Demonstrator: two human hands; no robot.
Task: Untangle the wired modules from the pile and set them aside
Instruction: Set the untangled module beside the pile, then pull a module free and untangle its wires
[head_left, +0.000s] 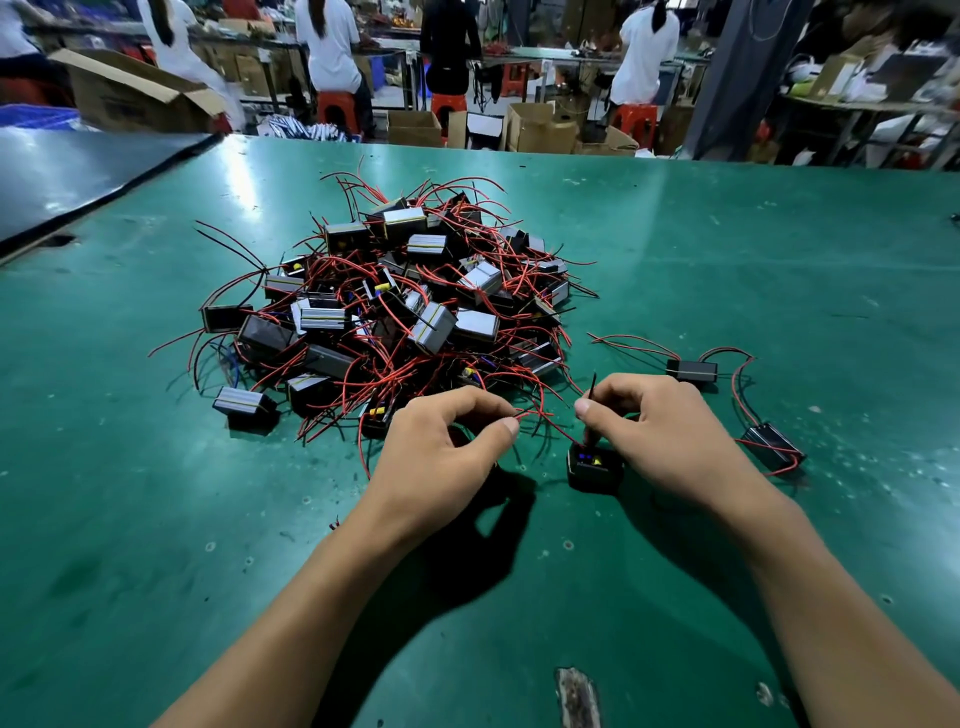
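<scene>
On the green counter (779, 249) one big pile of small black-and-grey box modules with red and black wires (395, 312) lies in the middle. Two lie apart at its right: the farther module (692, 370) and the nearer module (774, 444). The left grip (441, 441) pinches one red wire (535, 414). The right grip (660, 431) pinches one thin black wire (592, 384) above one black module (595, 470).

**Pile** (395, 306): small black box modules, many with grey striped faces, heaped mid-tabletop (727, 249) in tangled red and black wires.
**Loose module** (595, 470): black, upright, with blue and yellow parts on top, at the pile's near edge. Its red wire (540, 415) is pinched by the left hand (441, 447), its black wire (592, 387) by the right hand (660, 426).
**Side module** (692, 370) and **second side module** (773, 442): black, wired, lying right of the pile.
</scene>
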